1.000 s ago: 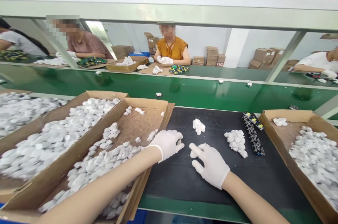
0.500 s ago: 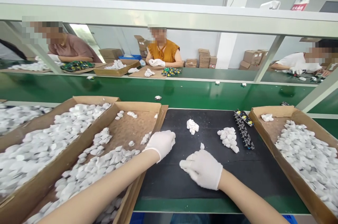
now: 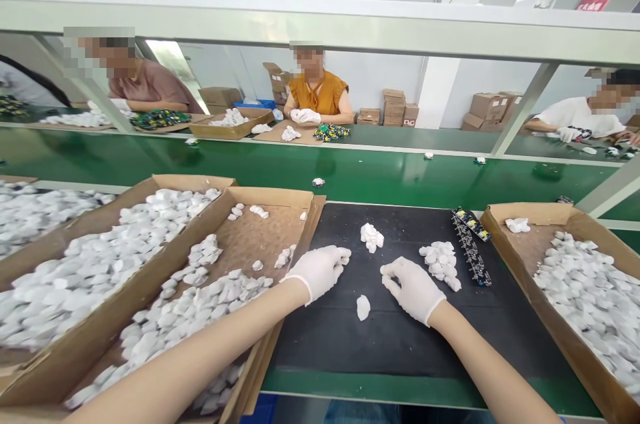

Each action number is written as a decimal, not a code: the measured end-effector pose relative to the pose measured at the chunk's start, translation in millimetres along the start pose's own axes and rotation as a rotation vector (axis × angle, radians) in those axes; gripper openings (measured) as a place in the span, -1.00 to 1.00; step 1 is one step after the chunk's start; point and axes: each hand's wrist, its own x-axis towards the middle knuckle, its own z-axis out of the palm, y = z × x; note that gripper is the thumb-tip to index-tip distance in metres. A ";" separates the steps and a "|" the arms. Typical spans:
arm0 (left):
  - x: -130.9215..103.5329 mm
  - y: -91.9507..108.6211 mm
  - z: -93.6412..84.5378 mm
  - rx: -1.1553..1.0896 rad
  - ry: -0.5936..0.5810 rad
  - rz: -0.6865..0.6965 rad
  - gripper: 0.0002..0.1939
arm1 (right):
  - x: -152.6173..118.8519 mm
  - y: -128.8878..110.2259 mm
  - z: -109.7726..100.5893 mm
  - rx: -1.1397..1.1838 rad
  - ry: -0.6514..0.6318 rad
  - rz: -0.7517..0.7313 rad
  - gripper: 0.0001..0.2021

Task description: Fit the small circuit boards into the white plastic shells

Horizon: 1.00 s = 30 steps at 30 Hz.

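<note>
I am watching one flat, oval white piece lying on the black-matted surface, long axis running near–far, to the near left of the white-gloved right hand, whose fingers are standing apart. White-gloved left hand is sitting farther from it, closure unclear.

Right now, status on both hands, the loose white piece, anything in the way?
Left hand and right hand apart over black mat, grips unclear. Loose white piece on mat, untouched by either. Nothing covering it; larger white pile beside right hand.
</note>
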 end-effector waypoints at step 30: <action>-4.6 9.5 -4.2 0.037 0.021 0.187 -0.67 | 40.6 -18.1 11.2 -0.217 0.137 0.037 -0.79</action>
